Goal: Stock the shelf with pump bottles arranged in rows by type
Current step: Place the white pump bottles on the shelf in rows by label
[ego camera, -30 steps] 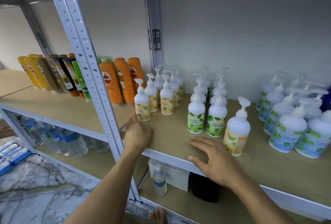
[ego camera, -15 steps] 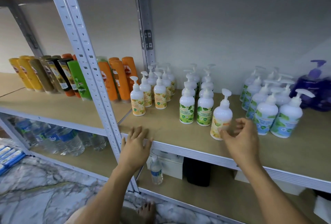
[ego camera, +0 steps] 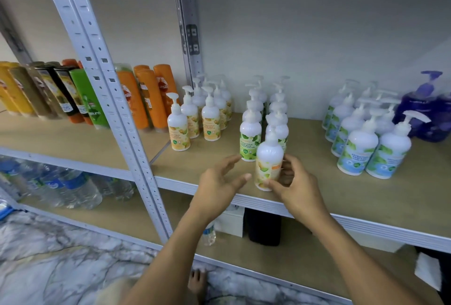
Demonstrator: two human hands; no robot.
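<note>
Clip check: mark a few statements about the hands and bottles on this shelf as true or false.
1. The right hand grips a yellow-label pump bottle. True.
2. The left hand also grips that bottle. False: it is open beside the bottle and grips nothing.
3. The gripped bottle is among the yellow-label row. False: it is apart from that row, in front of the green-label pump bottles.
4. Water bottles lie on the shelf below. True.
5. The purple pump bottle is at the far left. False: it is at the far right, beside the blue-label pump bottles.
</note>
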